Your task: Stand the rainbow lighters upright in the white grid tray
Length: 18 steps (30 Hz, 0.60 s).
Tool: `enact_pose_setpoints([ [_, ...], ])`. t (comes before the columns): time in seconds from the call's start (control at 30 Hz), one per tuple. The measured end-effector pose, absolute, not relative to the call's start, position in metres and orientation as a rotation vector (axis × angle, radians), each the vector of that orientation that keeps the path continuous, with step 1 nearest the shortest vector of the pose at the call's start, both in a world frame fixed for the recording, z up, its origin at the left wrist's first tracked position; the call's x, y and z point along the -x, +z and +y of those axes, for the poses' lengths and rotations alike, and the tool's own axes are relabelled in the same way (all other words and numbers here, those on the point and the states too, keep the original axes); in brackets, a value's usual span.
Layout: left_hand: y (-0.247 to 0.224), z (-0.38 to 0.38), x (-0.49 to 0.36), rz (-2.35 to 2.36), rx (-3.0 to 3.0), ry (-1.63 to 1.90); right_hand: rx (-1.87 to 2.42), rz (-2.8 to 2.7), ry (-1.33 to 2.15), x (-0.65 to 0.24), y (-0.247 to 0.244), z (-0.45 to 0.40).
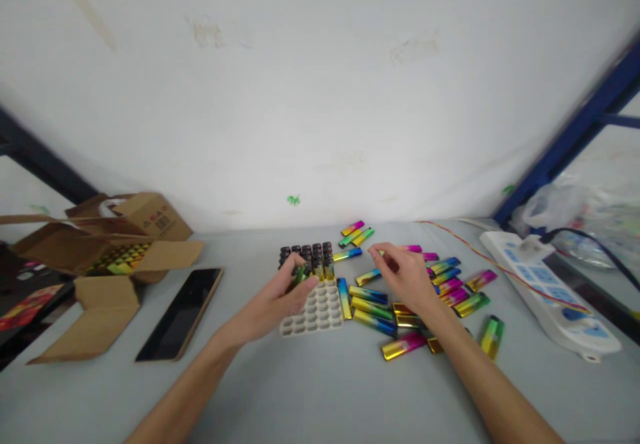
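A pale tray (317, 311) with rows of small pockets lies in the middle of the table. Its far part holds several black-topped lighters (315, 251) standing upright. My left hand (280, 301) is over the tray's left side, thumb and fingers closed around a green lighter (300, 274). To the right, my right hand (403, 271) hovers with its fingertips pinched together; what they hold, if anything, is too small to make out. Under and around it are shiny gradient-coloured lighter-shaped pieces (373, 307), scattered flat on the table.
On the left stands an open cardboard box (107, 297) with yellow-and-dark pieces inside. A phone (181, 314) lies beside it. At the right, a white power strip (547, 297) has a plug, and a red-yellow wire (480, 247) crosses to it. A white wall (320, 97) rises behind.
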<state>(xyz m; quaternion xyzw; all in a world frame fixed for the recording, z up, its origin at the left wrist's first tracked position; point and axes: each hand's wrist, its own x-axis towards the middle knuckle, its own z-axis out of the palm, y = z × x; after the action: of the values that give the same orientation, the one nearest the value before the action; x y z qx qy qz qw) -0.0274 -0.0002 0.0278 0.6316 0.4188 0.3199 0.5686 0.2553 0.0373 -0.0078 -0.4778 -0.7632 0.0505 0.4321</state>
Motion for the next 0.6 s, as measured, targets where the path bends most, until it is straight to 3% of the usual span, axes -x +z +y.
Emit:
enact_pose_setpoints([
  [0.17, 0.038, 0.007, 0.041, 1.021, -1.534, 0.817, 1.17, -1.865, 0.082, -0.254, -0.009, 0.035],
  [0.4, 0.055, 0.01, 0.043, 1.112, -2.067, 1.09, 1.142, -1.875, 0.044, -0.253, -0.008, 0.034],
  [0.6, 0.042, 0.015, 0.042, 1.099, -2.481, 0.981, 1.169, -1.866, -0.004, -0.256, -0.006, 0.034],
])
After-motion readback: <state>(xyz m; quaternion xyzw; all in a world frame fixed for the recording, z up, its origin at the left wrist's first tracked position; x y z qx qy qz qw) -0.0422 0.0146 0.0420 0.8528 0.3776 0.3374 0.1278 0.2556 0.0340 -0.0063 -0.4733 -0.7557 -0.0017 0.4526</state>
